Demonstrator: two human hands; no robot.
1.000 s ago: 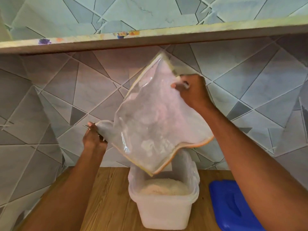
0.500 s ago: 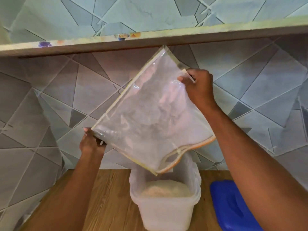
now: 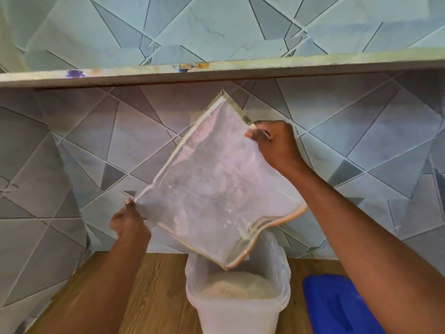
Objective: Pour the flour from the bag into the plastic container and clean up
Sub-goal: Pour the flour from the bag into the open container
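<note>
A clear zip bag (image 3: 212, 189), dusted white inside and nearly empty, hangs upside down with its orange-edged open mouth pointing down over a translucent plastic container (image 3: 237, 309). The container stands on the wooden counter and holds a mound of flour (image 3: 237, 284). My left hand (image 3: 128, 219) pinches the bag's lower left corner. My right hand (image 3: 274, 145) pinches the upper right corner, higher up. The bag's lowest tip sits just above the container's rim.
A blue lid (image 3: 337, 307) lies on the wooden counter (image 3: 154, 290) right of the container. A tiled wall (image 3: 72, 165) rises close behind, and a shelf edge (image 3: 216, 68) juts out above the bag.
The bag has been stretched flatter and tilted, its top corner now higher. Both hands keep hold of their corners. The camera view has shifted a little.
</note>
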